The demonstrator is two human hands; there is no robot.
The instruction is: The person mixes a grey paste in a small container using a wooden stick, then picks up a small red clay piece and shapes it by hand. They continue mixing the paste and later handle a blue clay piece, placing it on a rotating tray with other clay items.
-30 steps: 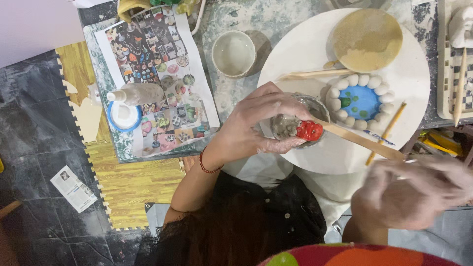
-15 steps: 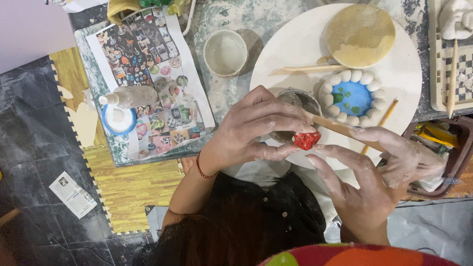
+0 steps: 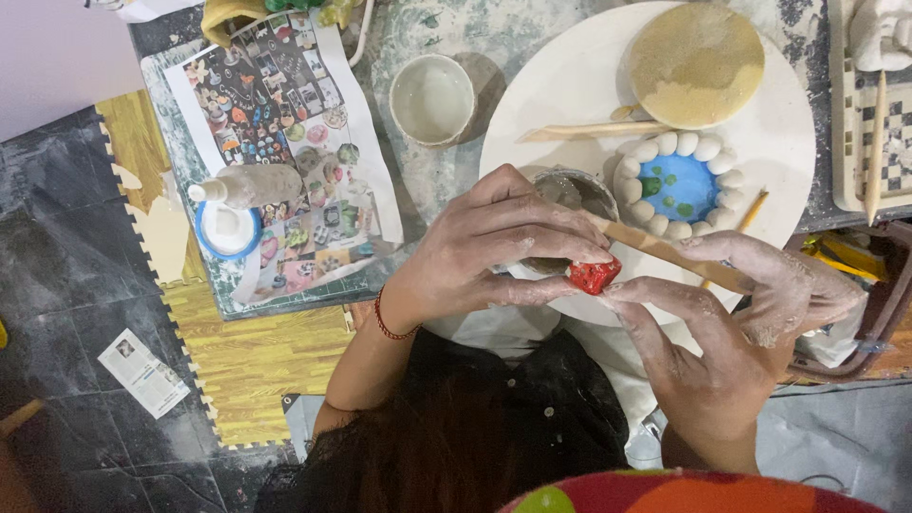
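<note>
Our left hand (image 3: 494, 242) pinches the red clay piece (image 3: 593, 276) to steady it; our right hand (image 3: 741, 323) grips a wooden tool (image 3: 665, 255), fingers closed.

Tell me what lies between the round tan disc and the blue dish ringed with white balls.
In the head view, a wooden stick lies between the tan disc and the blue dish, on the white board.

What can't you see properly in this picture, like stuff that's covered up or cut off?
- Head view: the red clay piece is partly covered by the fingertips of the left hand and right hand, so its shape is unclear.
- The grey bowl is mostly hidden behind the left hand.
- The wooden stick ends under the right hand.
- The white figure is cut off by the top edge.
</note>
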